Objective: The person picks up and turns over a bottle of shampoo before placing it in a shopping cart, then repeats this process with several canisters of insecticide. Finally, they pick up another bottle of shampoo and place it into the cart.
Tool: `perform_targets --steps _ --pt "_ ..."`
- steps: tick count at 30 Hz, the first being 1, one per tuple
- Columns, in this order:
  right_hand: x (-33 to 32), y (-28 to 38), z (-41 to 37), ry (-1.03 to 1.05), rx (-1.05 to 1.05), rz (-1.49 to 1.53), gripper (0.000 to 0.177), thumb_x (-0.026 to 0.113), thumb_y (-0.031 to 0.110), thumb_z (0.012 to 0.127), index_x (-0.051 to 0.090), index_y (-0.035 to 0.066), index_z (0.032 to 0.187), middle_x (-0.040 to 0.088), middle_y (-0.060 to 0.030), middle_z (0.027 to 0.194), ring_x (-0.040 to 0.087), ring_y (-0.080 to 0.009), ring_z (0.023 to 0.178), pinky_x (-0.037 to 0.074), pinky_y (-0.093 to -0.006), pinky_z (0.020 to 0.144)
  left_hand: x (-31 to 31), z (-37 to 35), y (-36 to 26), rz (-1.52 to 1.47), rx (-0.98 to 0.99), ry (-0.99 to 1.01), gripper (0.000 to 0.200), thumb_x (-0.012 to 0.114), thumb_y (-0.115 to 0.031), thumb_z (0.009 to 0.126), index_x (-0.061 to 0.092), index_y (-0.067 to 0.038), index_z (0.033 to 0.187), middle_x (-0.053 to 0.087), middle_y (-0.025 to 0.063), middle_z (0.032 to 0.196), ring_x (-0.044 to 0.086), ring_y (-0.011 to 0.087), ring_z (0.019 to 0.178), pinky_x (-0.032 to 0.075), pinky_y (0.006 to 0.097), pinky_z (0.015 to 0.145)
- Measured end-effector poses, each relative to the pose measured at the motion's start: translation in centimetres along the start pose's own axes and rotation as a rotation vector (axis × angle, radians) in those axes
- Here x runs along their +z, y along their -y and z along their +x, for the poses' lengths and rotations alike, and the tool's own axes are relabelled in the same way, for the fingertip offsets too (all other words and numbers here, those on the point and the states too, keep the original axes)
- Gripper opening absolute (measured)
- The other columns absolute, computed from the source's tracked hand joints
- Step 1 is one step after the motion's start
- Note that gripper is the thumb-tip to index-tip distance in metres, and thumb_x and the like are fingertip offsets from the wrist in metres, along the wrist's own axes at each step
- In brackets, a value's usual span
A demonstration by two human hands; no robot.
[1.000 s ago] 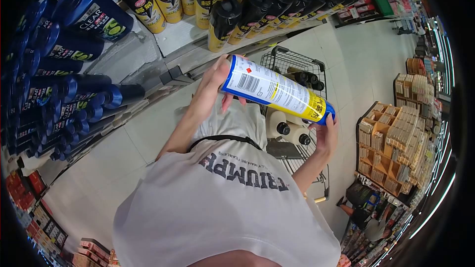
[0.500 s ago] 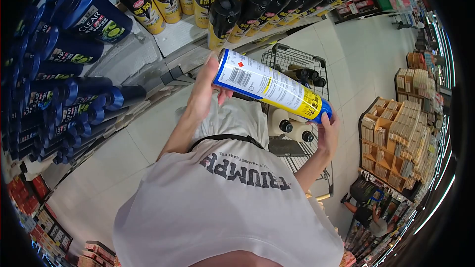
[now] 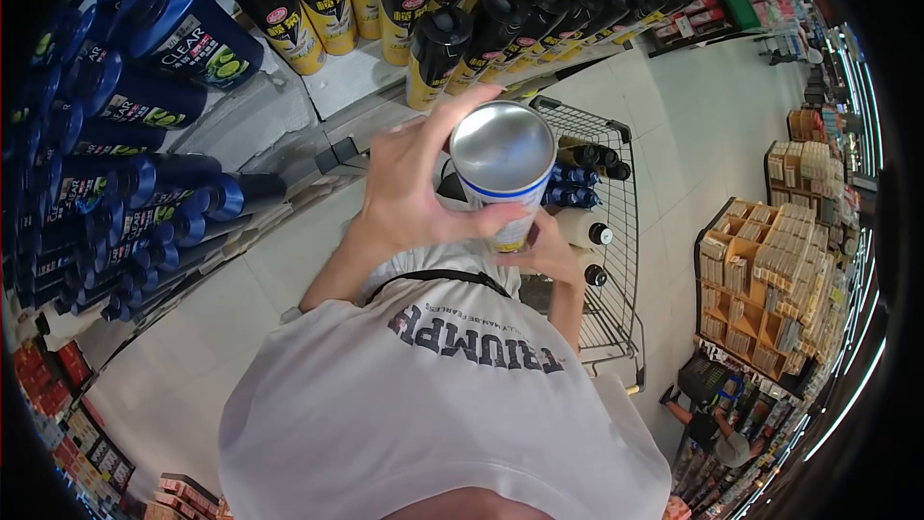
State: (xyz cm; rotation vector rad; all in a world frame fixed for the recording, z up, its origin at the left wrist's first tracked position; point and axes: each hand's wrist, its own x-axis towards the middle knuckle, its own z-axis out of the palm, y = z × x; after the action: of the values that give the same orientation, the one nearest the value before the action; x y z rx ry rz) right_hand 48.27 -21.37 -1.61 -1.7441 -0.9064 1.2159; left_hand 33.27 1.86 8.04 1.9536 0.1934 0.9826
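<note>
A spray can with a white, blue and yellow label stands on end in front of my chest, its shiny metal bottom turned toward the camera. My left hand wraps around its left side, fingers curled over the rim. My right hand grips the can's lower end from underneath. Both hands hold it above the near end of a wire shopping cart.
The cart carries dark bottles and white bottles with black caps. Shelves at the left and top hold blue shampoo bottles and black-and-yellow bottles. A cardboard display stands at the right; another person crouches beyond it.
The can has swung from lying sideways, label up, to standing on end with its metal bottom facing the camera. My right hand moved in from the right to under the can.
</note>
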Motion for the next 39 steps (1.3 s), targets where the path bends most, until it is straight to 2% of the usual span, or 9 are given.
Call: perform_targets --steps 3,6,8,12,16,17,18,25,39 --pt "3.1 3.4 1.7 -0.104 -0.073 -0.074 0.066 0.088 0.012 0.071 0.063 0.004 0.131 0.061 -0.0109 0.131 0.061 -0.0258 0.12 0.046 -0.0357 0.104 0.9 0.0 -0.6 -0.058 0.002 0.054 0.092 0.092 -0.037 0.067 0.052 0.004 0.139 0.071 0.0179 0.12 0.071 0.0253 0.11 0.054 0.0349 0.094" --pt "4.4 4.1 3.7 -0.19 -0.388 -0.147 0.061 0.079 0.02 0.081 0.058 0.004 0.136 0.062 -0.0166 0.136 0.06 -0.0312 0.126 0.047 -0.0396 0.105 2.0 -0.5 -1.0 -0.184 -0.061 0.037 0.101 0.097 -0.038 0.06 0.05 -0.003 0.142 0.07 0.0149 0.121 0.069 0.0297 0.11 0.054 0.0398 0.094" --pt "5.0 4.5 4.1 -0.237 -0.269 -0.052 0.06 0.076 0.022 0.084 0.057 0.004 0.138 0.062 -0.0178 0.135 0.061 -0.0315 0.126 0.047 -0.0392 0.104 2.3 -0.9 -1.3 -0.221 -0.097 0.047 0.105 0.098 -0.04 0.059 0.048 -0.003 0.144 0.069 0.0139 0.12 0.066 0.0304 0.113 0.051 0.0409 0.098" --pt "4.1 3.1 4.8 -0.112 -0.302 0.032 0.068 0.083 0.016 0.081 0.053 0.003 0.141 0.06 -0.014 0.138 0.06 -0.0256 0.125 0.047 -0.0381 0.104 2.2 -1.2 -1.6 -0.259 -0.046 0.06 0.103 0.098 -0.04 0.061 0.047 0.001 0.141 0.065 0.0173 0.123 0.064 0.0306 0.116 0.048 0.0399 0.101" --pt "3.0 1.7 6.0 0.065 -0.378 0.383 0.081 0.089 0.016 0.077 0.049 0.006 0.146 0.054 -0.009 0.144 0.052 -0.0214 0.132 0.043 -0.0374 0.11 2.3 -1.4 -1.7 -0.245 -0.041 0.162 0.102 0.097 -0.041 0.063 0.045 0.001 0.141 0.064 0.0183 0.125 0.06 0.0331 0.121 0.045 0.0408 0.104" --pt "2.4 3.7 4.1 0.041 -0.203 0.553 0.082 0.09 0.017 0.076 0.048 0.006 0.147 0.054 -0.0093 0.144 0.052 -0.0214 0.132 0.043 -0.0376 0.111 2.7 -1.3 -1.4 -0.282 -0.025 0.194 0.101 0.098 -0.036 0.063 0.045 0.0 0.141 0.065 0.0165 0.125 0.063 0.0299 0.116 0.046 0.0401 0.102" --pt "2.0 4.2 3.6 0.047 -0.195 0.578 0.083 0.089 0.017 0.075 0.048 0.006 0.146 0.054 -0.0095 0.144 0.051 -0.0219 0.132 0.043 -0.0378 0.111 3.2 -1.5 -1.6 -0.315 -0.059 0.192 0.099 0.098 -0.035 0.063 0.047 -0.001 0.141 0.065 0.016 0.124 0.065 0.0298 0.114 0.049 0.0394 0.099" --pt "1.8 1.3 4.6 0.059 -0.264 0.465 0.084 0.089 0.014 0.071 0.049 0.006 0.145 0.054 -0.0109 0.141 0.051 -0.0252 0.131 0.042 -0.0387 0.111 3.8 -1.6 -1.9 -0.34 -0.138 0.146 0.092 0.099 -0.026 0.062 0.049 -0.002 0.135 0.066 0.0131 0.121 0.068 0.0228 0.109 0.054 0.0346 0.094" --pt "2.3 -2.3 5.2 -0.011 -0.297 0.246 0.087 0.087 0.008 0.063 0.049 0.005 0.141 0.052 -0.0137 0.135 0.049 -0.0318 0.129 0.041 -0.0404 0.111 5.5 -2.2 -1.2 -0.384 -0.13 0.278 0.096 0.097 -0.017 0.06 0.043 0.003 0.138 0.063 0.0171 0.124 0.065 0.0244 0.111 0.052 0.0367 0.095"
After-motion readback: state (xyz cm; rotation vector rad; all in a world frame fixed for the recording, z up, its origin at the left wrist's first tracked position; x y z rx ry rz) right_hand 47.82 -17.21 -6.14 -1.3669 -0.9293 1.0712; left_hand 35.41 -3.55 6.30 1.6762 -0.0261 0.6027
